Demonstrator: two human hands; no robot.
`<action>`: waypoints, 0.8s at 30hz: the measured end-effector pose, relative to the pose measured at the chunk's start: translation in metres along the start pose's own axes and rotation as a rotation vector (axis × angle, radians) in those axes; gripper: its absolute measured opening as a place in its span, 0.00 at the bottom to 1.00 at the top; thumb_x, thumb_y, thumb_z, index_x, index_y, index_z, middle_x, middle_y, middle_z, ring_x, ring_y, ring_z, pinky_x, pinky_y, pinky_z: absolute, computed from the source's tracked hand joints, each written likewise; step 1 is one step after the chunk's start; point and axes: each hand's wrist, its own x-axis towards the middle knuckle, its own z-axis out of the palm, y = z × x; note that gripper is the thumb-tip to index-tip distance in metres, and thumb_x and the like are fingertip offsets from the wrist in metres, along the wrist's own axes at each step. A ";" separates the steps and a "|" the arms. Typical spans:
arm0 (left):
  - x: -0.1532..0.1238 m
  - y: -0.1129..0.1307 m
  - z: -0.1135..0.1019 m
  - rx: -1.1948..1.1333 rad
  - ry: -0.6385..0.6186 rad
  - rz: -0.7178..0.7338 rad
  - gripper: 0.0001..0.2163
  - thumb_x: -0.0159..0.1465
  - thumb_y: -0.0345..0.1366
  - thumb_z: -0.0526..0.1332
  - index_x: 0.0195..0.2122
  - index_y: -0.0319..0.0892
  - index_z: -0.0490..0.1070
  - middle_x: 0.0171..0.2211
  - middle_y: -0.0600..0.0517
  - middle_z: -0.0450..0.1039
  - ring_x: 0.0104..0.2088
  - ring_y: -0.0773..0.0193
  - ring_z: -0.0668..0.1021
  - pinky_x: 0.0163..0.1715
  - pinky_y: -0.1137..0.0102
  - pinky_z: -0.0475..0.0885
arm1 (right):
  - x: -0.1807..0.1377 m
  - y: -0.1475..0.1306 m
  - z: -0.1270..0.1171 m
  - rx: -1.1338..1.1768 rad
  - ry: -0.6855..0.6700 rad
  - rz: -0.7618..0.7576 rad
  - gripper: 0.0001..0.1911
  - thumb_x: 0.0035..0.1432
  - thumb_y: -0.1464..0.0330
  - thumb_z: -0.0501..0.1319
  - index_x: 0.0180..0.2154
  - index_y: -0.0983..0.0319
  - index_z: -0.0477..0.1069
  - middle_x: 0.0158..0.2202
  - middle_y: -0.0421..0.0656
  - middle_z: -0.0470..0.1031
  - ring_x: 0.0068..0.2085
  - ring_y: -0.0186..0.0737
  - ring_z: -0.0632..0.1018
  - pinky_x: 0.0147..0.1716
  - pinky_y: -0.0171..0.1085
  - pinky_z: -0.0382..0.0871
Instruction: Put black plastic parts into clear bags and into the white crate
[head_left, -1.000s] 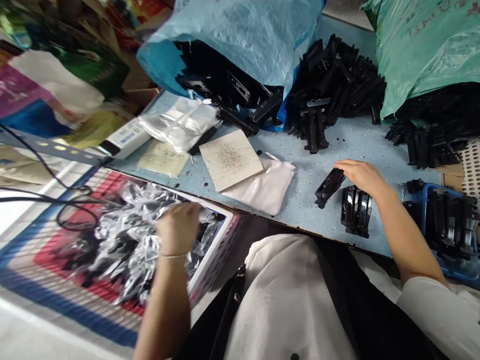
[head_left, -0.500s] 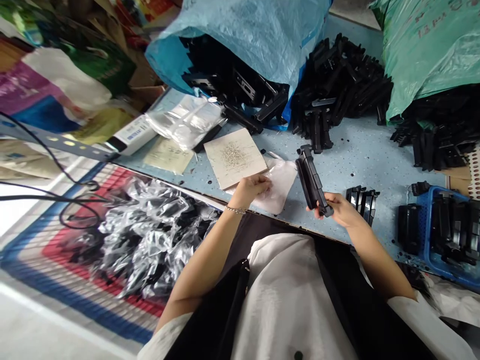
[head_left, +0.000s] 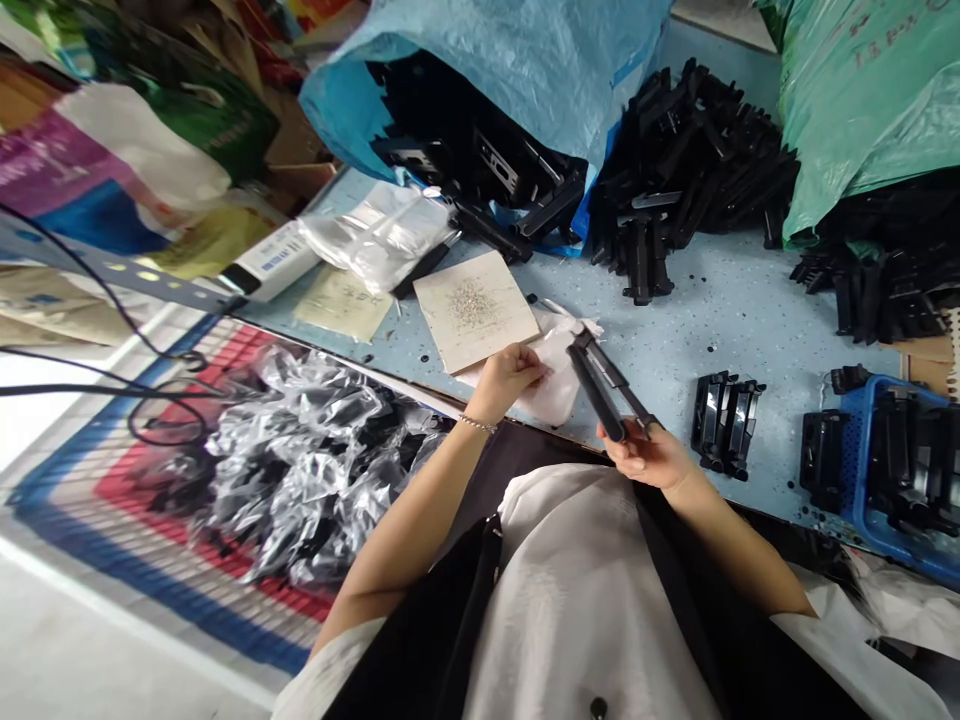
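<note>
My right hand (head_left: 649, 455) grips one end of a long black plastic part (head_left: 611, 385), which shows two parallel bars and tilts up and to the left. Its far end hangs over a whitish plastic bag or sheet (head_left: 551, 385) on the table. At that sheet's left side, my left hand (head_left: 514, 378) is closed in a pinch; whatever the fingertips hold is too small to make out. Just beyond the left hand lies a pale square board (head_left: 476, 312) with a scatter of tiny pieces on it. A thin white stick (head_left: 559, 308) rests behind the sheet.
Black parts spill from a blue bag (head_left: 487, 60) and lie heaped (head_left: 697, 160) beside a green bag (head_left: 870, 110). Two parts (head_left: 726, 425) stand right of my hand, near a blue basket (head_left: 855, 450). Left below, plastic-wrapped parts (head_left: 315, 480) fill a crate (head_left: 112, 490).
The black part in my right hand has turned and come slightly left and nearer, so both bars show with a gap between. My left hand stays pinched in nearly the same place.
</note>
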 end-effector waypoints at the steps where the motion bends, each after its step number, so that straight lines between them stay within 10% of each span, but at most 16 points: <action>1: 0.001 0.000 0.001 0.012 -0.010 -0.009 0.15 0.49 0.40 0.71 0.29 0.42 0.66 0.23 0.55 0.73 0.25 0.66 0.75 0.27 0.71 0.71 | 0.002 0.002 0.000 0.010 -0.005 0.046 0.13 0.62 0.63 0.68 0.43 0.66 0.75 0.28 0.41 0.75 0.26 0.28 0.72 0.19 0.23 0.65; 9: 0.001 0.001 -0.016 0.400 0.033 0.168 0.04 0.55 0.34 0.64 0.30 0.41 0.76 0.31 0.49 0.80 0.32 0.60 0.79 0.33 0.68 0.73 | 0.002 0.012 -0.006 0.087 0.016 0.062 0.10 0.63 0.68 0.66 0.43 0.70 0.74 0.29 0.43 0.75 0.29 0.31 0.74 0.23 0.25 0.68; 24: -0.026 0.013 -0.021 0.746 0.025 0.521 0.26 0.62 0.24 0.55 0.62 0.40 0.71 0.58 0.40 0.73 0.33 0.67 0.79 0.40 0.67 0.80 | 0.034 0.021 0.011 -0.029 -0.080 0.119 0.16 0.61 0.62 0.67 0.41 0.69 0.74 0.24 0.36 0.67 0.21 0.24 0.63 0.17 0.22 0.59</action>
